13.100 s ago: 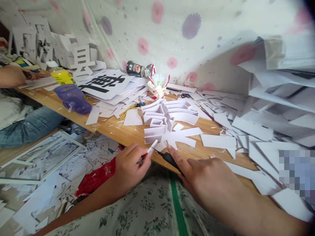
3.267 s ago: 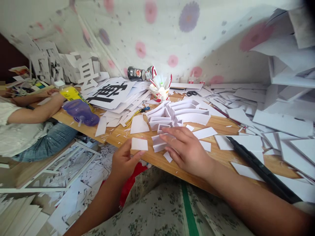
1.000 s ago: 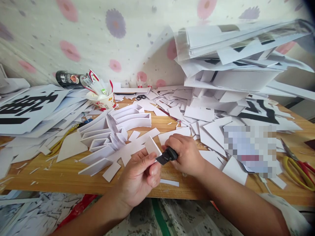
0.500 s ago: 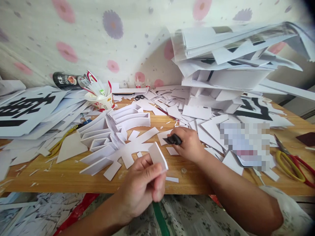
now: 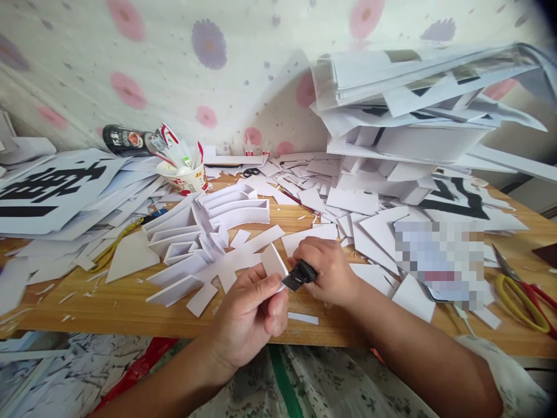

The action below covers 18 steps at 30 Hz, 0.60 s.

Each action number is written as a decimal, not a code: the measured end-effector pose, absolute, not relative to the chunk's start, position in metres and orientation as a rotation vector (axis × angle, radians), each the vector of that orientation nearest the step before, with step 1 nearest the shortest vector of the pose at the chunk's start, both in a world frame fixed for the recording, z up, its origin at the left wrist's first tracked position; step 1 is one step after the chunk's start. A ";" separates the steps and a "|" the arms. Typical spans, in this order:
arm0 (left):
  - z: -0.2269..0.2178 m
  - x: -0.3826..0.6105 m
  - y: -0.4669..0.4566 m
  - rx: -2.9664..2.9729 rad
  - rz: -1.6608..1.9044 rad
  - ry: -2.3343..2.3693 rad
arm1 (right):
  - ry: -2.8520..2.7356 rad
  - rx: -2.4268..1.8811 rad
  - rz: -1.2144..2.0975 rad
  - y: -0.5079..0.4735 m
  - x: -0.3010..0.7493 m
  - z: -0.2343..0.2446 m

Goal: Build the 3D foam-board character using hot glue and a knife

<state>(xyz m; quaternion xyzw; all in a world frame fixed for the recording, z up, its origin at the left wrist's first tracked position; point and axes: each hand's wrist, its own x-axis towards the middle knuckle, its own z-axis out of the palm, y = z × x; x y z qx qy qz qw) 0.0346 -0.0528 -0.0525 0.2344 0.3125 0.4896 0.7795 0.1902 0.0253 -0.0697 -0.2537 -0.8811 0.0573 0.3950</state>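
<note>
Between the thumb and fingers of my left hand (image 5: 255, 307) is a small white foam board piece (image 5: 273, 261), held tilted above the table's front part. My right hand (image 5: 328, 270) is wrapped round a black utility knife (image 5: 301, 275). Its dark blade meets or nearly meets the piece's right edge, close to my left fingertips; exact contact I cannot make out. Just beyond my left hand lies a built-up white shape (image 5: 195, 241) with thin upright walls, some of them curved. Flat white strips (image 5: 256, 244) spread out from its right side.
White offcuts (image 5: 304, 174) cover the table's back. A tall stack of white boards and printed sheets (image 5: 404, 133) stands at right. Red-and-yellow scissors (image 5: 522, 299) and a blurred-out phone (image 5: 439, 264) lie right. A paper cup (image 5: 183, 177) and dark bottle (image 5: 126, 141) are back left; yellow-handled pliers (image 5: 113, 247) lie left.
My right hand has brought the knife down and left, from beyond the foam board piece to its right edge. My left hand keeps its grip. The whole view has shifted slightly.
</note>
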 end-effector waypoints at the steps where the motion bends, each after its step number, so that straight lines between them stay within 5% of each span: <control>1: -0.052 0.034 -0.052 0.510 1.053 0.675 | -2.237 -0.650 0.139 0.026 0.190 -0.070; 18: -0.053 0.032 -0.054 0.527 1.125 0.722 | -2.246 -0.658 0.179 0.020 0.186 -0.071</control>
